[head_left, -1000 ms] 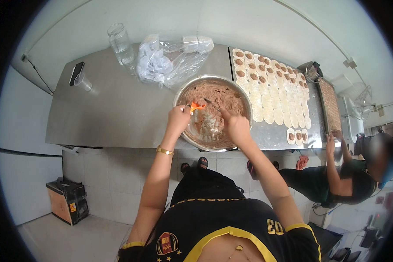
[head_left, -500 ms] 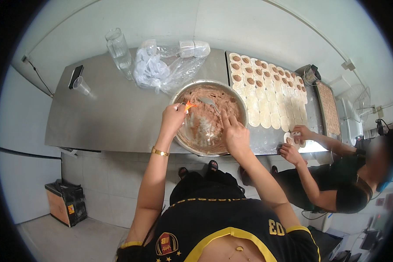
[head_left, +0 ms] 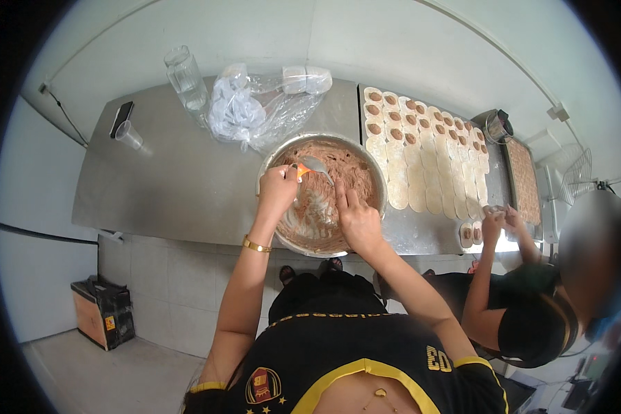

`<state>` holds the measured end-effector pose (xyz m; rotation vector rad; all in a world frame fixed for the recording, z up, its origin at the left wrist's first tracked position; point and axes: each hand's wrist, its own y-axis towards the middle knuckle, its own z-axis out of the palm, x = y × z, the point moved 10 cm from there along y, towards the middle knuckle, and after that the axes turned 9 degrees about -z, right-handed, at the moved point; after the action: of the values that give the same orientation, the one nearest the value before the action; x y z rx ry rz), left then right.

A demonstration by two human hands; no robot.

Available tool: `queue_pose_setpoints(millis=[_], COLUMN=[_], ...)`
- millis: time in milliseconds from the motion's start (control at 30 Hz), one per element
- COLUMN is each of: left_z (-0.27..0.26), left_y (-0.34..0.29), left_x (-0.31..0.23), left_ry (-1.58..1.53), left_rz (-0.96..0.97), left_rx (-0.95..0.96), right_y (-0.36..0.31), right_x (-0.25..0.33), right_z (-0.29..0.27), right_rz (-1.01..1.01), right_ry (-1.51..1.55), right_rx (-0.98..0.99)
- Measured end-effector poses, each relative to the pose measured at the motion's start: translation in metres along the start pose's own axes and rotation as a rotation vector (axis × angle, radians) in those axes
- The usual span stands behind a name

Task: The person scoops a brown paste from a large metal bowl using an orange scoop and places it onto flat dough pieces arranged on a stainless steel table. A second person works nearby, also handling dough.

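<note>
In front of me a wide steel bowl [head_left: 378,152] holds a pinkish-brown, sticky filling [head_left: 338,153], smeared thin near its middle. My right hand [head_left: 360,219] is closed on the handle of a metal spoon [head_left: 316,164], whose head points left over the filling. At the bowl's left side, my left hand [head_left: 278,193] is closed on a small orange item [head_left: 302,170] with some white on it; its kind cannot be made out. The spoon's head is right beside this orange item, and whether they touch is unclear.
Right of the bowl, rows of pale dough rounds [head_left: 431,181], the far ones topped with filling, cover the steel table [head_left: 165,193]. A co-worker's hands [head_left: 501,219] handle something small there. Behind are a plastic bag [head_left: 233,114], glass jug [head_left: 186,83], plastic cup [head_left: 127,134] and phone [head_left: 121,119].
The spoon and my right hand have moved left, bringing the spoon's head to the orange item. My left hand stays near the rim. The co-worker's hands have moved right, leaving small filled pieces behind.
</note>
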<state>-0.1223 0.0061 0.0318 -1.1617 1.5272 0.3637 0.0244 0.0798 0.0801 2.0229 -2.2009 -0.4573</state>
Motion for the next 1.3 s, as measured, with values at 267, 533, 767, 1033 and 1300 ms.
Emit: queue_pose_setpoints(millis=[267,533,767,1033,1300], left_z=[-0.001,-0.004,-0.019,0.005,-0.001], left_y=[-0.004,-0.005,-0.019,-0.034,-0.002], left_x=[-0.002,0.02,0.001,-0.013,0.024], left_ry=[-0.016,-0.221,0.051,0.435,-0.034], left_rz=[0.037,-0.088,0.255,0.541,0.069], left_rx=[-0.049,0.039,-0.022,-0.129,0.028], right_y=[0.004,-0.001,0.01,0.014,0.001], right_x=[-0.008,-0.005,-0.053,0.003,0.027], right_z=[0.0,0.019,0.045,0.02,0.016], right_rz=[0.035,0.052,0.288,0.195,0.018], right_ry=[0.062,0.049,0.499,0.23,-0.136], right_rx=[0.061,0.067,0.086,0.181,0.079])
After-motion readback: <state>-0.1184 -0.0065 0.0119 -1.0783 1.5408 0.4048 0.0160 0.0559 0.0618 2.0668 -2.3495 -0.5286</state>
